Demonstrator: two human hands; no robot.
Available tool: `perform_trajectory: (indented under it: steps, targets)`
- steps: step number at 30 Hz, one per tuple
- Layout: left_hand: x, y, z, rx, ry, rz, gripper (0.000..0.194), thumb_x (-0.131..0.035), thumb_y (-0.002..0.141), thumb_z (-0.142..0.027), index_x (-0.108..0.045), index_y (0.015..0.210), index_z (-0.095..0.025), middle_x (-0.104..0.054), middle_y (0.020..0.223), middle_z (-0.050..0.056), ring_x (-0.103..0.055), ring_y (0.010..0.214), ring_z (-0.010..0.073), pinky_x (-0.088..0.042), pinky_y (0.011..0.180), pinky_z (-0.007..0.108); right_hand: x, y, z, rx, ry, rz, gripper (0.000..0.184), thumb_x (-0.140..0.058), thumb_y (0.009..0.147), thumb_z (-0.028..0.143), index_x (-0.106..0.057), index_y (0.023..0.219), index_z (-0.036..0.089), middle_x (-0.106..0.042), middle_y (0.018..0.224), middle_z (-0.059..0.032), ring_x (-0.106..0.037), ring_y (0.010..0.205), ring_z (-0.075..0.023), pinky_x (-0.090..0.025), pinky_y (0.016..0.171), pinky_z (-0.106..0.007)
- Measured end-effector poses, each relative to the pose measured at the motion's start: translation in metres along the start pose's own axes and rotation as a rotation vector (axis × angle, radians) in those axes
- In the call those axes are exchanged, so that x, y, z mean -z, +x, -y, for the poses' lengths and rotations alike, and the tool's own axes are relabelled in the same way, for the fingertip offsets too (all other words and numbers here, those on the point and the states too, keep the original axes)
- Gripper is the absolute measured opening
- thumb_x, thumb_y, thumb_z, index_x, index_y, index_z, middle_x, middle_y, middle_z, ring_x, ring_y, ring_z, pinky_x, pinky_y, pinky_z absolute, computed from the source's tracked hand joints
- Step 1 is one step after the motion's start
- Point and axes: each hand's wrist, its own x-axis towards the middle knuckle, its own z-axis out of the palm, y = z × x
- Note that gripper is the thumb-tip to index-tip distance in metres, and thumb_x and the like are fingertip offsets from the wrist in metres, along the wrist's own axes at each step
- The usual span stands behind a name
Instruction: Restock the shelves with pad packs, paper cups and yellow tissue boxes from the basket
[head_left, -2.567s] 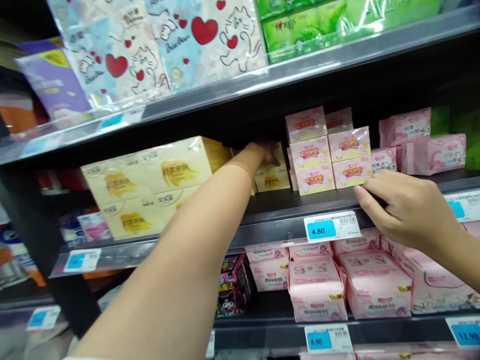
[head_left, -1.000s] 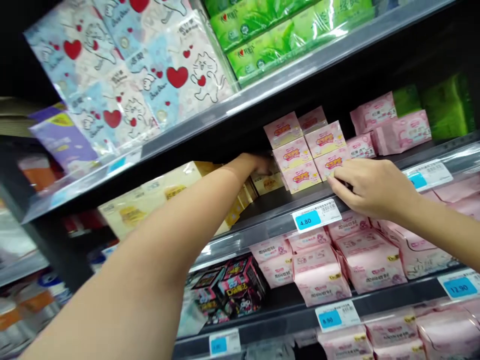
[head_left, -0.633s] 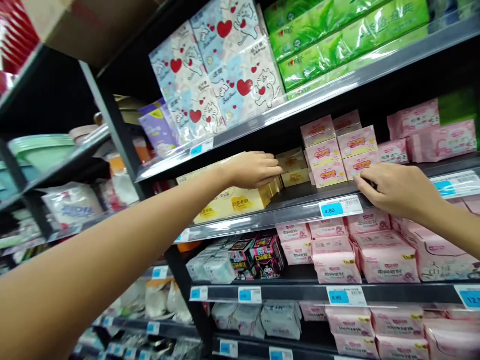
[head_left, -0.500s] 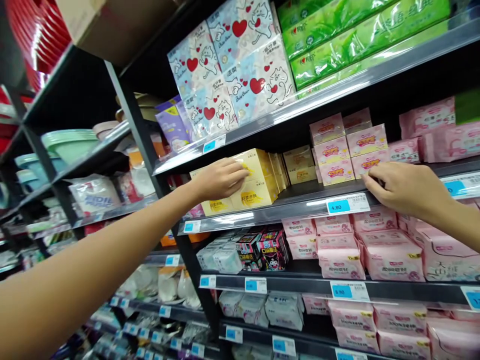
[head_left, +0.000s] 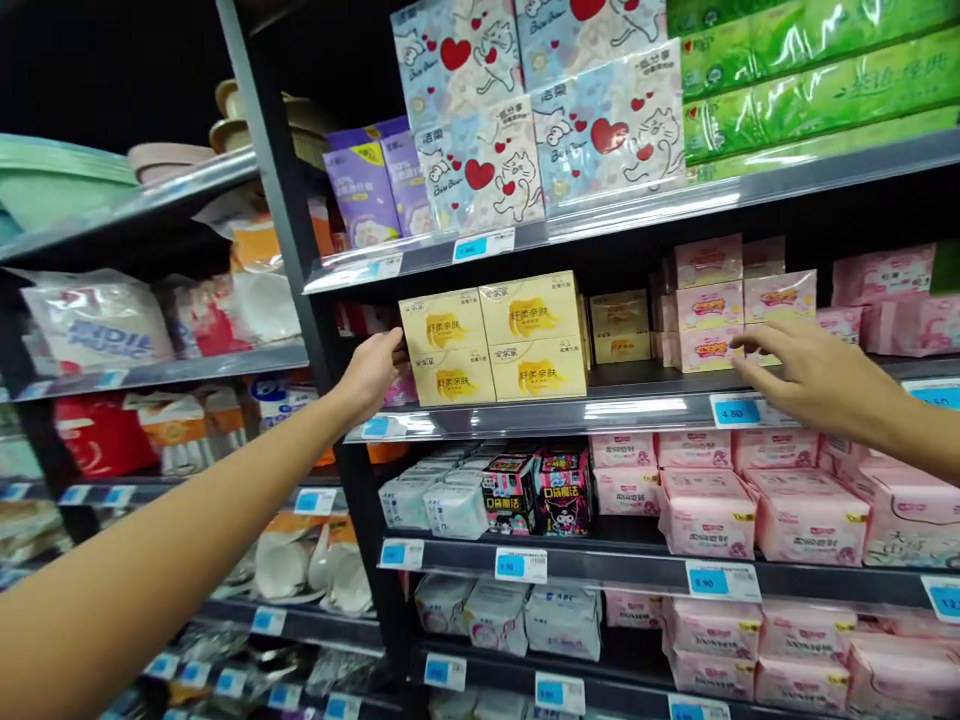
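Observation:
My left hand (head_left: 373, 372) is at the left side of a block of yellow tissue boxes (head_left: 534, 345), stacked two high with their fronts lined up. Its fingertips reach the left edge of the stack; part of the fingers is hidden beside it. My right hand (head_left: 814, 375) hovers in front of the pink-and-yellow boxes (head_left: 709, 305) on the same shelf, fingers apart and nothing held. Between the two groups, deeper in the shelf, stand darker-looking yellow boxes (head_left: 621, 328).
Above are patterned tissue packs (head_left: 480, 165), purple packs (head_left: 365, 190) and green packs (head_left: 825, 90). Below sit pink packs (head_left: 705, 510), black boxes (head_left: 562, 495) and white packs (head_left: 566, 620). A shelf upright (head_left: 281, 200) rises close to my left hand. Price tags (head_left: 739, 412) line the shelf edges.
My left hand has moved from the front of the yellow boxes to their left side. My right hand's fingers have opened out. The view has shifted left and the yellow boxes now face me squarely.

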Motion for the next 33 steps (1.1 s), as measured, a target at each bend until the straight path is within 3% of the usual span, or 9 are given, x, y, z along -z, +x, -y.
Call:
perform_trajectory:
  steps: [3, 7, 11, 15, 18, 22, 26, 33]
  targets:
    - [-0.008, 0.013, -0.001, 0.048, -0.176, 0.005, 0.039, -0.027, 0.101, -0.042, -0.062, 0.102, -0.026, -0.075, 0.097, 0.005, -0.068, 0.102, 0.0246, -0.057, 0.093, 0.041, -0.017, 0.031, 0.038, -0.130, 0.315, 0.002, 0.039, -0.051, 0.098, 0.053, -0.065, 0.119, 0.023, -0.072, 0.123, -0.0129, -0.070, 0.106, -0.0312, -0.056, 0.084, -0.044]
    - [-0.010, 0.026, -0.009, 0.177, -0.421, 0.109, 0.044, -0.032, 0.099, -0.045, -0.067, 0.113, -0.022, -0.077, 0.095, 0.007, -0.071, 0.098, 0.0296, -0.061, 0.089, 0.045, -0.044, 0.082, 0.091, -0.363, 0.740, 0.074, 0.051, -0.045, 0.095, 0.066, -0.065, 0.118, 0.026, -0.074, 0.125, -0.0131, -0.072, 0.112, -0.0304, -0.063, 0.076, -0.039]
    - [-0.005, 0.039, -0.007, 0.245, -0.450, 0.228, 0.051, -0.030, 0.098, -0.049, -0.067, 0.119, -0.019, -0.078, 0.102, 0.009, -0.072, 0.101, 0.0326, -0.060, 0.093, 0.049, -0.060, 0.125, 0.137, -0.345, 1.033, 0.187, 0.056, -0.024, 0.101, 0.061, -0.066, 0.114, 0.025, -0.080, 0.104, -0.0116, -0.076, 0.098, -0.0287, -0.064, 0.076, -0.043]
    - [-0.007, 0.043, 0.000, 0.236, -0.496, 0.337, 0.051, -0.034, 0.095, -0.050, -0.066, 0.120, -0.020, -0.077, 0.108, 0.009, -0.072, 0.101, 0.0329, -0.060, 0.094, 0.052, -0.077, 0.146, 0.166, -0.363, 1.346, 0.174, 0.067, -0.023, 0.099, 0.070, -0.067, 0.119, 0.024, -0.080, 0.099, -0.0109, -0.075, 0.097, -0.0322, -0.060, 0.088, -0.055]
    - [-0.015, 0.039, 0.002, 0.214, -0.654, 0.346, 0.048, -0.041, 0.091, -0.047, -0.066, 0.117, -0.015, -0.077, 0.103, 0.011, -0.072, 0.096, 0.0320, -0.060, 0.092, 0.055, -0.088, 0.149, 0.174, -0.393, 1.467, 0.110, 0.065, -0.039, 0.094, 0.074, -0.067, 0.124, 0.024, -0.079, 0.103, -0.0104, -0.073, 0.107, -0.0351, -0.055, 0.099, -0.061]
    - [-0.020, 0.033, 0.002, 0.252, -0.824, 0.380, 0.046, -0.043, 0.092, -0.045, -0.068, 0.113, -0.013, -0.077, 0.100, 0.011, -0.073, 0.095, 0.0310, -0.060, 0.091, 0.055, -0.091, 0.147, 0.175, -0.472, 1.526, 0.121, 0.051, -0.060, 0.090, 0.062, -0.068, 0.123, 0.023, -0.080, 0.106, -0.0102, -0.072, 0.111, -0.0352, -0.054, 0.103, -0.062]
    - [-0.023, 0.031, 0.000, 0.268, -0.883, 0.419, 0.051, -0.039, 0.095, -0.050, -0.069, 0.117, -0.013, -0.077, 0.104, 0.012, -0.073, 0.098, 0.0323, -0.059, 0.093, 0.057, -0.084, 0.144, 0.171, -0.499, 1.523, 0.168, 0.043, -0.065, 0.090, 0.055, -0.070, 0.117, 0.023, -0.081, 0.104, -0.0090, -0.074, 0.107, -0.0341, -0.056, 0.101, -0.062]
    - [-0.031, 0.029, -0.003, 0.238, -0.888, 0.454, 0.058, -0.036, 0.098, -0.051, -0.065, 0.125, -0.010, -0.078, 0.110, 0.013, -0.074, 0.099, 0.0301, -0.056, 0.099, 0.057, -0.079, 0.140, 0.166, -0.548, 1.492, 0.192, 0.044, -0.061, 0.092, 0.058, -0.070, 0.117, 0.023, -0.081, 0.106, -0.0091, -0.074, 0.107, -0.0340, -0.057, 0.100, -0.063]
